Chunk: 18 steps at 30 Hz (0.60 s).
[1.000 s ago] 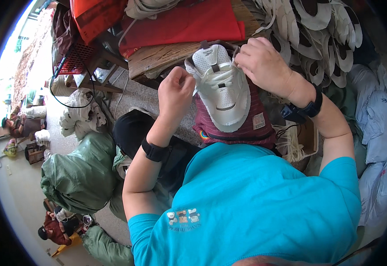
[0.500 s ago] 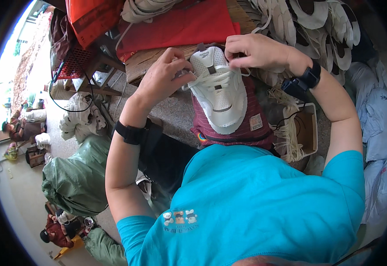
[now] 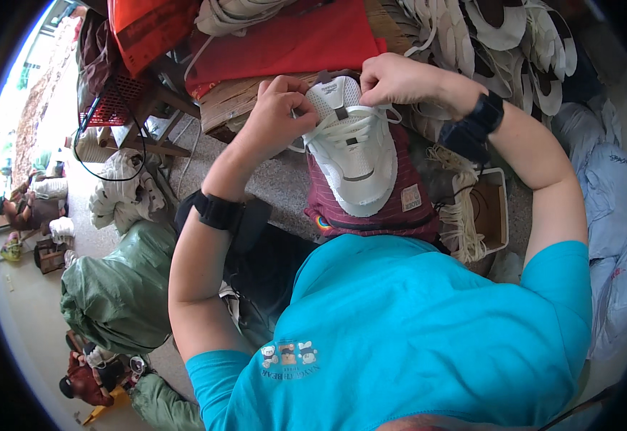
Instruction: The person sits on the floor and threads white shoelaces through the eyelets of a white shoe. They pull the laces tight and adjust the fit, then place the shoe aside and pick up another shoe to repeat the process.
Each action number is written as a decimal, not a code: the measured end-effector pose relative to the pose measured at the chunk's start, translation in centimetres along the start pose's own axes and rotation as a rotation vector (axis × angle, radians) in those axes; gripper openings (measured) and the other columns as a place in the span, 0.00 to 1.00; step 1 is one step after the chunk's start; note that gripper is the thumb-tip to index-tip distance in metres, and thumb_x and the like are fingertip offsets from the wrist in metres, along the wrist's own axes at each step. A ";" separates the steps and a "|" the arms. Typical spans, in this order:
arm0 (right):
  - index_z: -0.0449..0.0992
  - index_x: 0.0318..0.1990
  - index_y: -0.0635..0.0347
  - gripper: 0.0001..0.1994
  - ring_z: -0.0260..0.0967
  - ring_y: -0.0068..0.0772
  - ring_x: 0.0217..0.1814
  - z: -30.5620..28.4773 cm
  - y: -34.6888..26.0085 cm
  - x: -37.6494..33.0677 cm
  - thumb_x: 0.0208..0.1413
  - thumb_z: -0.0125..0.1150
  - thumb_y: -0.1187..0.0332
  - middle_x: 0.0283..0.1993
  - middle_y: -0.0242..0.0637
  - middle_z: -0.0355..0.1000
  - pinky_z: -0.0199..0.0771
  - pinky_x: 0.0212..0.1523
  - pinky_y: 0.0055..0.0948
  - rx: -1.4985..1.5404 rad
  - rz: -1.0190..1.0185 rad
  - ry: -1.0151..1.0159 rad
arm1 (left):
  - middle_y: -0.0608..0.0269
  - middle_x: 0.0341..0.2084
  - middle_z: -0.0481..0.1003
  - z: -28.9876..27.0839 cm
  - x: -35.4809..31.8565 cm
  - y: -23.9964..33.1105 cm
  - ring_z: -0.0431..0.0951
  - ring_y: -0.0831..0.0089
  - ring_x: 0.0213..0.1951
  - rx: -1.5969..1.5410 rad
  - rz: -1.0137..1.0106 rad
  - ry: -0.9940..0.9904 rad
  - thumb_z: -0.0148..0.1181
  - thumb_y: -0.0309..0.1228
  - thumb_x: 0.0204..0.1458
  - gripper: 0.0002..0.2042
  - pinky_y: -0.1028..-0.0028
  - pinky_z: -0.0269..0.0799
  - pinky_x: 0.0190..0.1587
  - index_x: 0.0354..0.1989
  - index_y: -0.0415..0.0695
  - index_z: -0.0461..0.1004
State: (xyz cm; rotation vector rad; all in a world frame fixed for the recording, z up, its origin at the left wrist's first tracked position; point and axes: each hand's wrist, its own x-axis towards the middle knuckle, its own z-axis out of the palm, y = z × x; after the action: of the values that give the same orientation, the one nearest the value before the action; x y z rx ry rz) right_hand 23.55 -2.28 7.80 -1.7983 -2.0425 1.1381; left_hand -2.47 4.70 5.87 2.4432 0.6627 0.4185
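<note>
A white shoe upper (image 3: pixel 360 188) lies on a maroon striped cloth (image 3: pixel 414 188) over my lap, its toe toward me and its tongue pointing away. A white shoelace (image 3: pixel 349 132) crosses its throat. At the left edge of the collar my left hand (image 3: pixel 279 111) is closed, thumb and forefinger pinching the lace. My right hand (image 3: pixel 394 80) pinches the lace on the other side, close to the tongue, and a small loop of lace sticks out below it. The fingertips partly hide the lace ends.
Ahead stands a wooden bench (image 3: pixel 231 108) with red cloth (image 3: pixel 284 44). Many shoe uppers (image 3: pixel 504 32) are piled at the far right. Beside my right side sits a box (image 3: pixel 496 208) with cream laces (image 3: pixel 464 233). A green sack (image 3: pixel 123 287) lies left; other people sit further off.
My right hand has shifted slightly left and closed its fingers more tightly near the tongue. My left hand has moved slightly toward the lacing. The shoe upper stays almost in place.
</note>
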 end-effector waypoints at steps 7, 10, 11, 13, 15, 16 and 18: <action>0.81 0.37 0.62 0.10 0.68 0.16 0.29 -0.4 -3.4 -1.7 0.56 0.66 0.64 0.30 0.28 0.76 0.68 0.29 0.20 0.625 -0.099 0.266 | 0.61 0.48 0.72 -0.9 2.2 4.0 0.68 0.73 0.54 -0.576 -0.046 0.415 0.64 0.28 0.54 0.06 0.73 0.65 0.57 0.36 0.39 0.83; 0.81 0.39 0.60 0.09 0.67 0.14 0.29 -4.1 -7.8 -2.3 0.61 0.62 0.63 0.31 0.27 0.75 0.67 0.30 0.16 0.617 -0.619 0.360 | 0.61 0.50 0.70 -5.0 3.6 5.8 0.68 0.76 0.54 -0.624 0.190 0.560 0.62 0.30 0.58 0.09 0.74 0.67 0.55 0.39 0.37 0.82; 0.79 0.40 0.62 0.07 0.69 0.17 0.30 -4.3 -10.1 -3.3 0.61 0.61 0.68 0.32 0.29 0.75 0.69 0.31 0.18 0.796 -0.494 0.337 | 0.62 0.48 0.71 -5.2 3.6 5.7 0.69 0.77 0.52 -0.585 0.208 0.601 0.62 0.30 0.59 0.09 0.75 0.67 0.53 0.40 0.37 0.81; 0.79 0.40 0.61 0.08 0.69 0.16 0.31 -3.7 -10.5 -3.2 0.62 0.60 0.67 0.32 0.28 0.74 0.69 0.32 0.17 0.849 -0.488 0.279 | 0.63 0.44 0.73 -4.7 4.0 5.9 0.72 0.78 0.48 -0.518 0.263 0.654 0.60 0.31 0.60 0.10 0.77 0.69 0.50 0.41 0.36 0.80; 0.79 0.41 0.57 0.10 0.67 0.11 0.32 -1.9 -8.3 -1.9 0.64 0.59 0.62 0.32 0.25 0.75 0.67 0.34 0.15 0.774 -0.509 0.157 | 0.67 0.36 0.74 -3.6 3.3 6.3 0.73 0.81 0.36 -0.861 0.029 0.574 0.60 0.32 0.60 0.10 0.80 0.70 0.41 0.41 0.36 0.79; 0.79 0.41 0.57 0.10 0.67 0.11 0.32 -1.5 -8.0 -1.7 0.64 0.59 0.61 0.33 0.25 0.75 0.67 0.34 0.15 0.786 -0.507 0.138 | 0.69 0.31 0.75 -2.9 2.9 6.4 0.73 0.82 0.30 -1.031 -0.090 0.528 0.61 0.32 0.60 0.11 0.82 0.70 0.36 0.41 0.36 0.78; 0.79 0.41 0.57 0.10 0.67 0.11 0.33 -1.1 -7.4 -1.6 0.64 0.59 0.61 0.35 0.25 0.75 0.68 0.36 0.15 0.812 -0.498 0.106 | 0.72 0.26 0.73 -1.6 2.6 5.5 0.69 0.85 0.26 -1.048 -0.119 0.551 0.57 0.34 0.63 0.11 0.84 0.66 0.31 0.43 0.36 0.76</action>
State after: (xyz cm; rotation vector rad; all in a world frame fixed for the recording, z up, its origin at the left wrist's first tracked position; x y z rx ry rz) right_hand 18.92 -3.08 13.87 -0.8797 -1.4885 1.3757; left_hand 1.00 2.86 10.84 1.2861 0.5789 1.0823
